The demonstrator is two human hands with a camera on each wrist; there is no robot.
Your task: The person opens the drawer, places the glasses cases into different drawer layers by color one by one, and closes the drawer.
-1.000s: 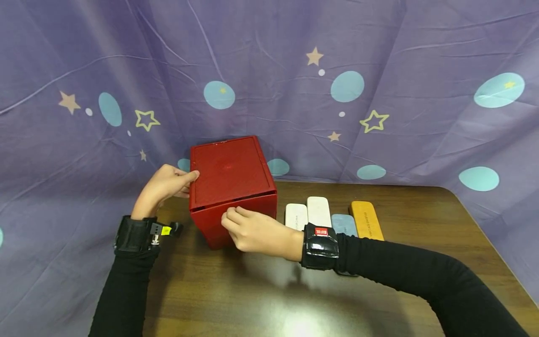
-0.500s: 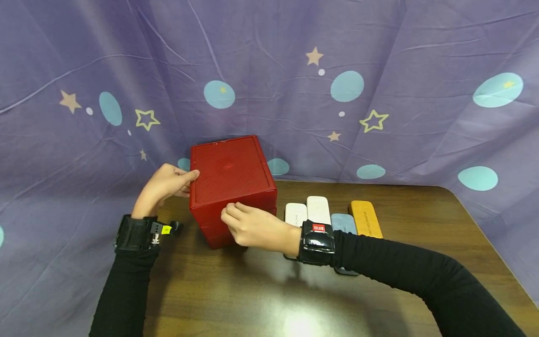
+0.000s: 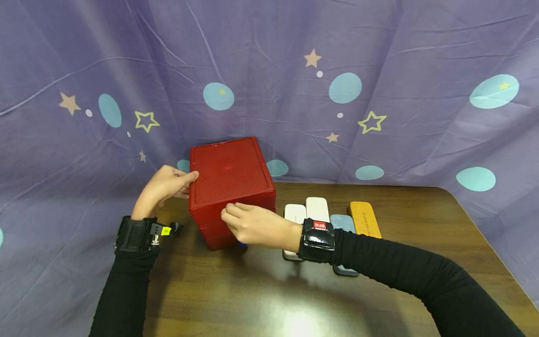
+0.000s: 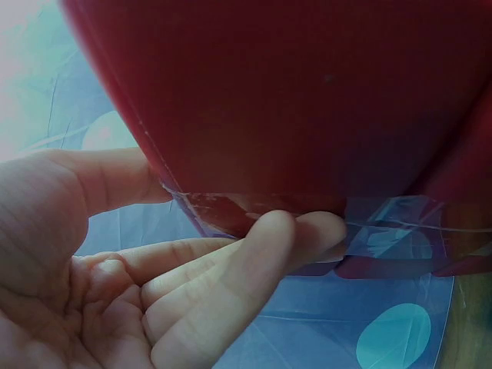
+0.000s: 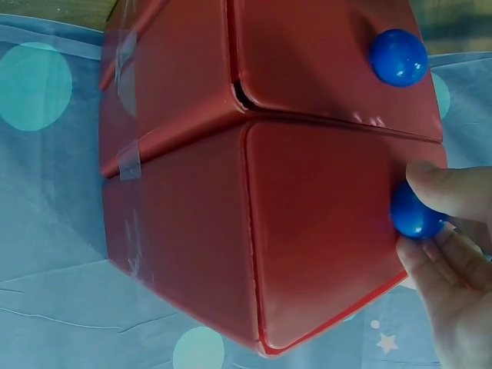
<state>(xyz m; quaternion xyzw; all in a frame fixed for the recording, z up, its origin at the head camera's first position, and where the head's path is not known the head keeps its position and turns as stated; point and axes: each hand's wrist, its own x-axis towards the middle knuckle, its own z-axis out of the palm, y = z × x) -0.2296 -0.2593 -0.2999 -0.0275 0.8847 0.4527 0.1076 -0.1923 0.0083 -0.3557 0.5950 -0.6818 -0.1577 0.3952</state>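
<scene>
A red two-drawer box [image 3: 229, 173] stands on the table against the curtain. At its left edge, my left hand [image 3: 164, 187] grips the box, thumb on the top rim and the other fingers lower on the side. The right hand [image 3: 261, 227] is at the front face. As the right wrist view shows, its thumb and fingers pinch the round blue knob [image 5: 417, 211] of the upper drawer [image 5: 330, 231]. Both drawer fronts sit nearly flush with the body. A second blue knob [image 5: 399, 58] on the lower drawer is untouched.
Right of the box lie two white cases [image 3: 317, 209], a blue-grey case [image 3: 343, 223] and a yellow case [image 3: 365, 219], partly covered by the right forearm. Clear tape [image 5: 129, 161] runs along the box's side. A purple curtain [image 3: 269, 47] hangs behind the wooden table [image 3: 210, 299].
The dark gap under the box's top front edge has closed, as the upper drawer front came up flush. My right hand rose slightly with it; the left hand kept its place.
</scene>
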